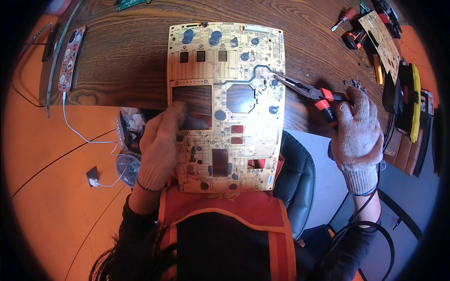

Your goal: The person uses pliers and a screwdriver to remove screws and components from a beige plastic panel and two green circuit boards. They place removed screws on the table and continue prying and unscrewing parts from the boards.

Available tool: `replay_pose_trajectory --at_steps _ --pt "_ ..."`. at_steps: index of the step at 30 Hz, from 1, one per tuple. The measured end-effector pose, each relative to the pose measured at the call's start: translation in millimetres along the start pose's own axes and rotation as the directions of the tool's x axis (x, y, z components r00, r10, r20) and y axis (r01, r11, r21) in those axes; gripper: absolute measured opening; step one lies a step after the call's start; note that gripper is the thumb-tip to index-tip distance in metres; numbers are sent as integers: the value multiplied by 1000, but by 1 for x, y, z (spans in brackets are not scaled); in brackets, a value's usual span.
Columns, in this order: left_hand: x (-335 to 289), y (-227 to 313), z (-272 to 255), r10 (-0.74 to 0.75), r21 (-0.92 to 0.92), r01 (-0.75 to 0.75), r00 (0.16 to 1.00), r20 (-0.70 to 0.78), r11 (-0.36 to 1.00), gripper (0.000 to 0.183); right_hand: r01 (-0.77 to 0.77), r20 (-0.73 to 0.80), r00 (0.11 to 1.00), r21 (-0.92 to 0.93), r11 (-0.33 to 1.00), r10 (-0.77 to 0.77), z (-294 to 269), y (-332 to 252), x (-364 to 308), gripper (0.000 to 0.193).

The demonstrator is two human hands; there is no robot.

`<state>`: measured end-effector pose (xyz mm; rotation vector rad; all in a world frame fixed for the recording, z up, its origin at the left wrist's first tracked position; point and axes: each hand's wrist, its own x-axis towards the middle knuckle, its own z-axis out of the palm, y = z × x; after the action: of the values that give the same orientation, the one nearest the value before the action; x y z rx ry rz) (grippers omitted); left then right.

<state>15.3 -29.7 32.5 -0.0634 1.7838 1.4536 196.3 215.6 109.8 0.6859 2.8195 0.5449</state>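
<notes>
A person in a red apron [225,204] with orange trim sits at the edge of a wood-grained table; the gloved left hand [161,140] grasps the left edge of a large, tan circuit board [243,173], thumb on the near face; the board, pierced with square and rectangular windows, spans the view's center, its lower end in front of the apron, its upper part over the table [126,51]; the gloved right hand [358,126], to the right of the board, has its fingers closed around the red-and-black handles of pliers [311,91], whose nose points left to the board's upper right; whether the tips pinch anything cannot be told.

Right of the apron stands a dark chair [300,187]; at left, a white cable [75,129] runs from a wall plug [93,181] up to a patterned phone [72,58] on the table; dark scraps [355,84] lie just beyond the right hand; a yellow-edged case [415,103] stands farther right; beyond the scraps lie a second board [382,42] and a red screwdriver [345,18]; a green board [129,3] shows at the far edge.
</notes>
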Motion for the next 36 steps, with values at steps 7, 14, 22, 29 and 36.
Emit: replay_pose_trajectory --at_steps 7,14,22,29,36 --pt "-19 21 7 88 192 -82 996 -25 978 42 151 -14 988 -85 985 -153 -14 20 7 23" --pt "-31 51 -9 162 254 -165 986 32 953 44 92 -160 983 5 996 -90 -39 15 13 23" --pt "-46 64 -21 337 360 -346 937 90 866 41 257 -256 926 -116 959 -279 -59 2 5 42" --pt "-59 72 -14 452 435 -468 880 147 769 35 -36 253 966 -107 994 62 -73 -23 8 56" --pt "-71 73 -11 533 552 -530 828 174 643 35 -204 504 859 170 964 93 -83 -22 9 40"
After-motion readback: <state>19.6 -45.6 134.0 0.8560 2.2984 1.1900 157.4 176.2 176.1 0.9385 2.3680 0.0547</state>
